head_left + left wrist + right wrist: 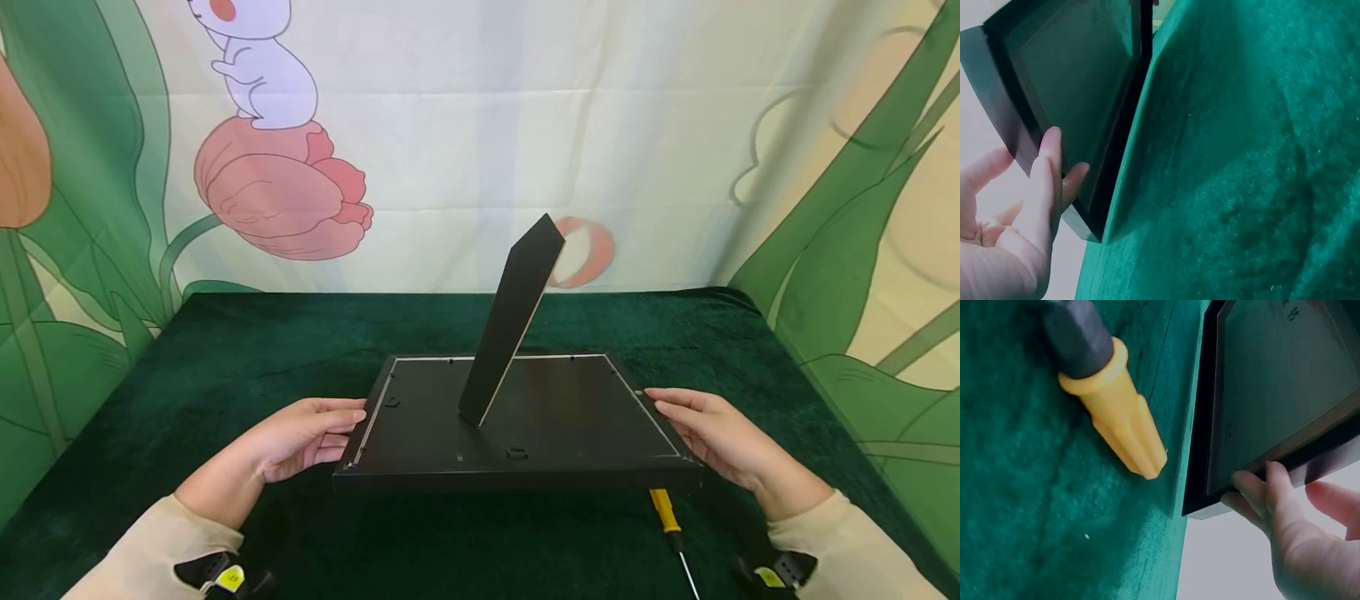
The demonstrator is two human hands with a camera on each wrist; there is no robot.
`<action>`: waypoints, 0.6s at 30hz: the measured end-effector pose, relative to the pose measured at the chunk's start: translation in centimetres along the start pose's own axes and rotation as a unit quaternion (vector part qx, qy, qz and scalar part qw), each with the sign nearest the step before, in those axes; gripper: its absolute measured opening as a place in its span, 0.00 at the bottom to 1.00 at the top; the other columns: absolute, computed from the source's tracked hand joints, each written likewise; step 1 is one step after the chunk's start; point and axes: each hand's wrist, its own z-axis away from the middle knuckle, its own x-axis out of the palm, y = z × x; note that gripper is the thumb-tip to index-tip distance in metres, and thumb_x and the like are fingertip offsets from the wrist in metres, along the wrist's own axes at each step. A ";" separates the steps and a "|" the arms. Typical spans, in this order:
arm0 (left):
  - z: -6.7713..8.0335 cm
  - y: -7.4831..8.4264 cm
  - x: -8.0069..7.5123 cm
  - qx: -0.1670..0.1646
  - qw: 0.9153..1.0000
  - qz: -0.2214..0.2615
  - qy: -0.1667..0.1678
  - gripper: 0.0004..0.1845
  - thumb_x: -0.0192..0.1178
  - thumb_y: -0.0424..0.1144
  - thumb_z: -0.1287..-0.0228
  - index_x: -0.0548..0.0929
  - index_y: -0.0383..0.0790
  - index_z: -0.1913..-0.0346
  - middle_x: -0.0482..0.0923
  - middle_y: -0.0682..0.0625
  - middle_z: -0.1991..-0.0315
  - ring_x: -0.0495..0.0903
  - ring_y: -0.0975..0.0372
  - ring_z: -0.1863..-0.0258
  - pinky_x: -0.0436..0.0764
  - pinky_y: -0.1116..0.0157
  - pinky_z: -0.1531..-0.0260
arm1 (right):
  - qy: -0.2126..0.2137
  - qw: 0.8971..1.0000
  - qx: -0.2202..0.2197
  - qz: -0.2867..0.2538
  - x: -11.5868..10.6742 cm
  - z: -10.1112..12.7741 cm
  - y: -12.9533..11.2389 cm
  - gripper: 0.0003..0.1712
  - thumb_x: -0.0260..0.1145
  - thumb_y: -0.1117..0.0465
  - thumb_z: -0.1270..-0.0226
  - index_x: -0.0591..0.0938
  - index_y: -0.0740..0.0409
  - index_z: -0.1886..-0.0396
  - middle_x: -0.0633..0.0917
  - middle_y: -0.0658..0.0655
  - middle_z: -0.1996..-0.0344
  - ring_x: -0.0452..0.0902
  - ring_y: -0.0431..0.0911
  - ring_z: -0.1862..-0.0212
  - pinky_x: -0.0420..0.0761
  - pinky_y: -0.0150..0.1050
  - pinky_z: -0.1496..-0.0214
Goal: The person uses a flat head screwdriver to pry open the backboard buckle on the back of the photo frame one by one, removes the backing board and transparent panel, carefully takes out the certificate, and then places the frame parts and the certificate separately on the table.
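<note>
Steadying a black picture frame (525,417) between my two hands, I have it lying face down on the green-clothed counter (225,350), its hinged back stand (513,317) raised and leaning up toward the backdrop. My left hand (300,437) touches the frame's left edge with nearly straight, relaxed fingers (1047,169), the fingertips reaching under the rim. My right hand (712,433) rests against the right edge the same way, fingers (1260,494) extended and lightly curved at the corner. A yellow-handled screwdriver (667,517) lies on the counter just beside the frame's near right corner, close to my right wrist. A printed cartoon backdrop (480,125) hangs behind.
</note>
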 end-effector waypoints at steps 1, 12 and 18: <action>0.0 0.0 0.0 -0.001 1.000 -0.006 0.001 0.29 0.47 0.36 0.39 0.51 0.26 0.39 0.75 0.43 0.56 0.75 0.52 0.58 0.70 0.58 0.58 | -0.002 1.000 0.000 0.003 0.0 -0.1 0.0 0.31 0.45 0.59 0.34 0.47 0.68 0.37 0.75 0.56 0.52 0.73 0.51 0.56 0.73 0.44 0.58; -0.1 0.0 0.1 -0.008 0.997 -0.069 0.040 0.32 0.52 0.36 0.42 0.52 0.26 0.39 0.74 0.40 0.55 0.75 0.51 0.59 0.72 0.60 0.60 | -0.005 0.997 -0.008 0.076 0.4 -1.4 0.6 0.33 0.47 0.60 0.35 0.46 0.74 0.39 0.58 0.69 0.42 0.68 0.43 0.50 0.69 0.39 0.52; -0.4 -0.8 0.1 -0.008 0.988 -0.133 0.076 0.33 0.54 0.38 0.44 0.54 0.26 0.40 0.73 0.38 0.56 0.75 0.50 0.59 0.73 0.58 0.62 | 0.009 0.994 -0.004 0.110 0.7 -1.9 1.1 0.31 0.48 0.62 0.36 0.49 0.75 0.40 0.56 0.72 0.42 0.65 0.46 0.47 0.68 0.40 0.51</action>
